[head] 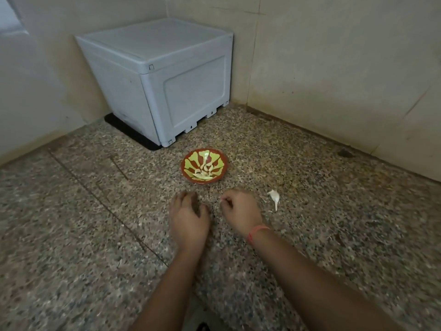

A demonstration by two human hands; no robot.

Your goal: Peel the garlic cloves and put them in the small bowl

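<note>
One grip, right hand (241, 209), pinches pale scrap (222, 199)

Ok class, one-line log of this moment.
red-and-green patterned bowl: peeled cloves inside | left hand: curled | right hand: curled | white garlic husk: floor

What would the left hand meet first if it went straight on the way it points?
The left hand would most likely meet the near rim of the small bowl first; only floor lies between, though depth is unclear.
</note>
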